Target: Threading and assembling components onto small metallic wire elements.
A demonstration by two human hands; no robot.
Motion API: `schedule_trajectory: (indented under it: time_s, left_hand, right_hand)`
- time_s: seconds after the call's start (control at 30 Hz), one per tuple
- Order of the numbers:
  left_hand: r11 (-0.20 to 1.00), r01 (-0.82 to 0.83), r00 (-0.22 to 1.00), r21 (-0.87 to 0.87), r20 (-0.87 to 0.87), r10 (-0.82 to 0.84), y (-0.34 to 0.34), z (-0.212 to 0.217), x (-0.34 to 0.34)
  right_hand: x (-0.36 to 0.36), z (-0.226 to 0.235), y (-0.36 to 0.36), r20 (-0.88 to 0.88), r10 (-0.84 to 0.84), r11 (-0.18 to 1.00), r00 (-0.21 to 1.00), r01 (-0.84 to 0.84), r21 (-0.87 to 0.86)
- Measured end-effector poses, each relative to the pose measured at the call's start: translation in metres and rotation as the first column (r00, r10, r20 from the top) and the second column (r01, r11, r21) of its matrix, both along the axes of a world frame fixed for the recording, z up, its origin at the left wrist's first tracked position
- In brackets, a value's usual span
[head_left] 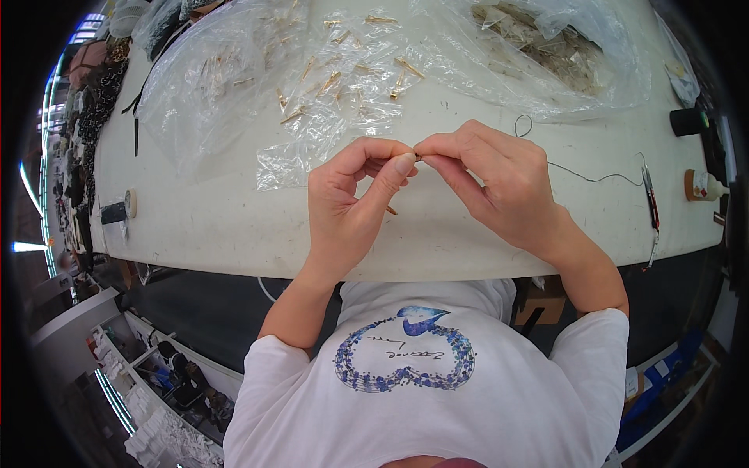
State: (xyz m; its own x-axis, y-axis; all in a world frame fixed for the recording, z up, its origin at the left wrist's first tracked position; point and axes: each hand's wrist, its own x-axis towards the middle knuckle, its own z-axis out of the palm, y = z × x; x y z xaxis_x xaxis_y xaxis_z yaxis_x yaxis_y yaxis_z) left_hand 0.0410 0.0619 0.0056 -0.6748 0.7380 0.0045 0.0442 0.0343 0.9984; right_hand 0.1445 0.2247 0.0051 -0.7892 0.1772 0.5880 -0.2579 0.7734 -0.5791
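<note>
Now both hands meet over the desk (234, 226).
Left hand (347, 203) and right hand (499, 183) pinch one tiny dark piece (418, 157) between closed fingertips, above the white desk's near edge.

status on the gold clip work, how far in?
Done: cannot tell; no finished pile shows. In hand: left hand and right hand pinch one small gold piece between fingertips. Left: many loose gold clips on clear plastic bags, more in another bag.

White table (234, 226), gold clips (331, 79), clear bags (211, 86), black wire (593, 178)
</note>
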Motion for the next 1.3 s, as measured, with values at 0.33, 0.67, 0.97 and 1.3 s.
schedule_trajectory:
  time_s: [0.33, 0.67, 0.97, 1.3]
  left_hand:
    - [0.998, 0.028, 0.999, -0.062, -0.035, -0.030, 0.0004, -0.0027, -0.0011]
    - [0.996, 0.066, 0.990, -0.057, 0.127, -0.058, 0.0015, -0.0019, -0.0017]
    - [0.999, 0.044, 0.998, -0.007, 0.045, -0.044, 0.0031, -0.0055, -0.0028]
    - [0.994, 0.041, 0.999, -0.100, 0.038, -0.038, 0.0024, -0.0017, -0.0008]
  right_hand:
    - [0.0008, -0.0088, 0.0060, -0.076, -0.002, 0.941, 0.997, 0.027, 0.337]
    - [-0.0018, -0.0038, 0.0062, -0.060, -0.036, 0.927, 0.998, 0.056, 0.370]
    - [-0.0030, -0.0037, 0.0056, -0.039, -0.053, 0.935, 0.998, 0.063, 0.349]
    - [-0.0024, -0.0019, 0.0056, 0.005, -0.058, 0.963, 0.998, 0.055, 0.263]
